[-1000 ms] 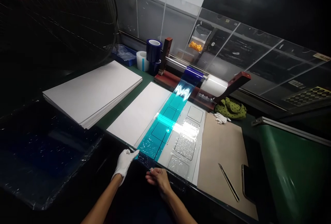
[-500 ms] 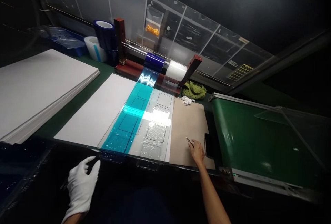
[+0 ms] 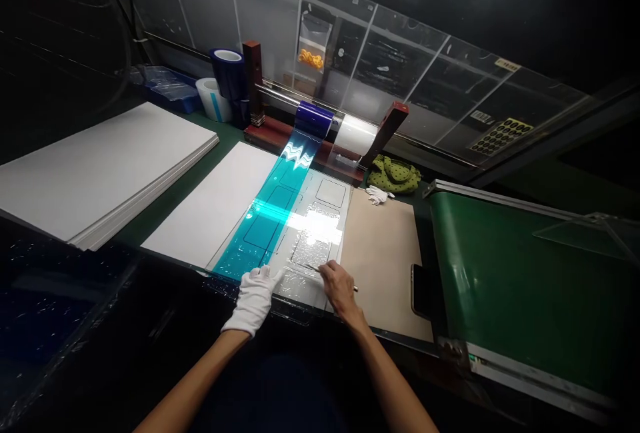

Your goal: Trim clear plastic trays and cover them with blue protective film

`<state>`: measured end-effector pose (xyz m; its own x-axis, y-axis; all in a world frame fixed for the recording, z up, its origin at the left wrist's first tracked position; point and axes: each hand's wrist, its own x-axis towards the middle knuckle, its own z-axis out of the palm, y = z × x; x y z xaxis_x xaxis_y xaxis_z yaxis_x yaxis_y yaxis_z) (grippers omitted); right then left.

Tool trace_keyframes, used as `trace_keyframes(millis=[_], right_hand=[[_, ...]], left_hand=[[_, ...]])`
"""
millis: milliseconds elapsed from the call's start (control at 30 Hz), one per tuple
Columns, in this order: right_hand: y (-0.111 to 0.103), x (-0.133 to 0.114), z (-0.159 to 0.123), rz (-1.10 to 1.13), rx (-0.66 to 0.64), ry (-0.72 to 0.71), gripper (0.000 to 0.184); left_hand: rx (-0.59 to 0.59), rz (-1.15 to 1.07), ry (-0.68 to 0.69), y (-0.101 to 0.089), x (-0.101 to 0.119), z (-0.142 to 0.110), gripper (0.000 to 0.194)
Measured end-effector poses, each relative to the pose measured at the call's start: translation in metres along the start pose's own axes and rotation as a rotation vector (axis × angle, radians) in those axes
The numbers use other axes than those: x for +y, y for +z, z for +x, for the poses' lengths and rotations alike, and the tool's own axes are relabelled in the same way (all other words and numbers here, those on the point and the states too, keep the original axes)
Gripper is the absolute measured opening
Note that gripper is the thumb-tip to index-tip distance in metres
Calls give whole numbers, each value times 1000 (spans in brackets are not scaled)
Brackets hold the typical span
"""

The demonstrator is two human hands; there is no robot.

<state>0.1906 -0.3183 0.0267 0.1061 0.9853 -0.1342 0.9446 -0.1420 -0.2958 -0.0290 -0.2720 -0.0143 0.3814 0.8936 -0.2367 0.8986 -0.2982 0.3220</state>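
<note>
My left hand [image 3: 254,296], in a white glove, has its fingers curled at the near edge of the blue film [image 3: 270,210]. Its fingertips are partly hidden. The film runs from a dark blue roll [image 3: 314,118] down over a clear sheet [image 3: 333,216] marked with dark rounded outlines. My bare right hand [image 3: 340,288] is closed around a slim pen-like tool [image 3: 355,288]. The tool's thin tip points left over the near part of the clear sheet; whether it touches is hard to tell.
A white roll [image 3: 354,134] shares the wooden stand [image 3: 253,83]. Stacked white sheets [image 3: 115,160] lie left, brown board [image 3: 377,246] and a phone [image 3: 424,292] right. Beyond is a green conveyor belt [image 3: 500,286]. A green dotted pouch [image 3: 395,174] and white glove [image 3: 379,195] lie behind.
My left hand has come up and right from below the table edge to the film, its fingers closing. My right hand has moved left with the tool from the brown board to the clear sheet.
</note>
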Motion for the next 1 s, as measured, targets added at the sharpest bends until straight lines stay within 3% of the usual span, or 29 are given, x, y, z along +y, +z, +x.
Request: trace_keyframes(millis=[167, 400, 600, 833, 1000], right_hand=[[9, -42, 25, -97, -97, -158, 35], [12, -57, 36, -190, -156, -261, 30], [8, -41, 24, -236, -169, -243, 32], [-4, -3, -1, -263, -184, -157, 31], [-14, 24, -17, -270, -180, -91, 30]], left_hand=[[-37, 110, 4, 10, -1, -7, 51], [-48, 175, -28, 24, -4, -7, 56], [-27, 184, -16, 31, -12, -9, 56], [83, 154, 161, 22, -7, -52, 75], [170, 145, 294, 26, -5, -62, 52]])
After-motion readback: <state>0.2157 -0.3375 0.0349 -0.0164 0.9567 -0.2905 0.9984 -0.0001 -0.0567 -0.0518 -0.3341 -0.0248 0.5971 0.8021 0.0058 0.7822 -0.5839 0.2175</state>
